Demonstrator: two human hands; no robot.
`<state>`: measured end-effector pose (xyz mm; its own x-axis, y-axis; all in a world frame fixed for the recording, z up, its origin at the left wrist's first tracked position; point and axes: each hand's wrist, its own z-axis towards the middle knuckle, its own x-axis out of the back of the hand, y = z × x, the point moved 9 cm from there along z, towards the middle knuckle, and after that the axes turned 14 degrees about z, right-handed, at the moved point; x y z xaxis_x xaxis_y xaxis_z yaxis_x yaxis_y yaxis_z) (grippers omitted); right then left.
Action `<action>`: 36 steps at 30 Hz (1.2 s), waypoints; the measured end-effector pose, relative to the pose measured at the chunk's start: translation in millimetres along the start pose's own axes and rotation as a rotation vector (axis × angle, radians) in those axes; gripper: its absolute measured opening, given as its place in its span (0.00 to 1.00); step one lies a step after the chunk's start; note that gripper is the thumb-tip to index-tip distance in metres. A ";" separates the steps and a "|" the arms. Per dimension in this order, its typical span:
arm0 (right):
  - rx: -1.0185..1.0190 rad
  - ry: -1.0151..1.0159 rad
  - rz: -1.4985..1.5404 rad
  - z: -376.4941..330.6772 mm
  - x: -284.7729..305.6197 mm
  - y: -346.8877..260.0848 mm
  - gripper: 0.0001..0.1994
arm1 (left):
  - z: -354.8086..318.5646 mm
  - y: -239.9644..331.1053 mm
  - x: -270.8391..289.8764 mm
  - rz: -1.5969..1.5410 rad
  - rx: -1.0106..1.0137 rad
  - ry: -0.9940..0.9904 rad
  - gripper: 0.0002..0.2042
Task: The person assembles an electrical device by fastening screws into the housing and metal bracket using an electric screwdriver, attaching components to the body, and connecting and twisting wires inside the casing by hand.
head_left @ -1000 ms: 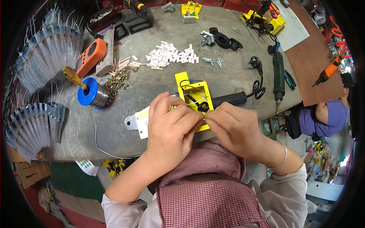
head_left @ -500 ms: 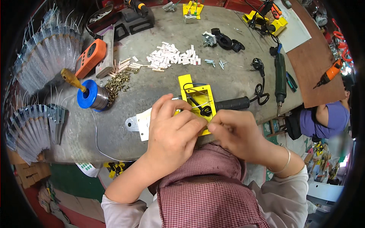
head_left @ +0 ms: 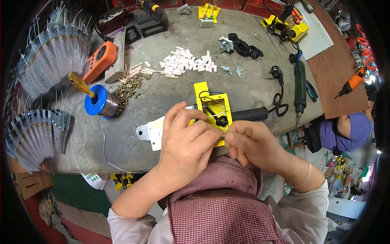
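A yellow rectangular housing (head_left: 222,99) lies at the table's near edge, with coiled black cord (head_left: 221,120) and a thin white wire inside. From its right side a ribbed black handle (head_left: 252,113) sticks out, and a white plate (head_left: 155,134) with a grey metal tab reaches left. My left hand (head_left: 185,138) is closed and curled over the housing's left and near side. Close to its fingertips, my right hand (head_left: 250,142) pinches thumb and finger together at the near right corner. Whatever the fingertips hold is too small or hidden to name.
A solder spool (head_left: 100,101) with a wooden-handled tool stands left, beside brass fittings (head_left: 126,91). White pieces (head_left: 185,63) lie beyond. A plug with cord (head_left: 277,75) and a dark green screwdriver (head_left: 300,85) lie right. A person (head_left: 343,130) in purple sits at far right.
The view has shifted slightly. My right hand's fingers have moved a little at the housing's corner, still near my left fingertips. The housing stays in place.
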<state>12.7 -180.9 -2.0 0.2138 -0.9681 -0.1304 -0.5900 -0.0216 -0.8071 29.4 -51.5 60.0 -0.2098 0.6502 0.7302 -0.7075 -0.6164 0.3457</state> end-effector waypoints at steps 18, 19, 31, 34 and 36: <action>0.681 0.064 -0.688 -17.5 -1.9 -65.1 0.07 | 0.7 -7.8 13.2 -0.147 0.035 -0.098 0.17; 0.824 0.097 -0.716 -25.3 1.6 -78.2 0.05 | 0.7 -18.3 27.8 -0.233 0.069 -0.084 0.19; 0.734 -0.020 -1.400 9.0 -22.5 -75.0 0.07 | -18.6 -57.6 44.7 -0.125 0.139 -0.064 0.13; 0.779 0.023 -1.288 6.8 -21.9 -76.3 0.07 | -15.0 -45.3 36.3 -0.090 0.040 -0.070 0.13; 0.801 0.038 -1.247 3.7 -21.3 -76.1 0.06 | -13.5 -39.4 32.8 -0.071 -0.031 -0.070 0.14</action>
<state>55.9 -157.7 60.0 0.2202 -0.4353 0.8730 0.5331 -0.6958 -0.4814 41.3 0.1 62.4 -0.1112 0.6587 0.7441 -0.7397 -0.5549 0.3807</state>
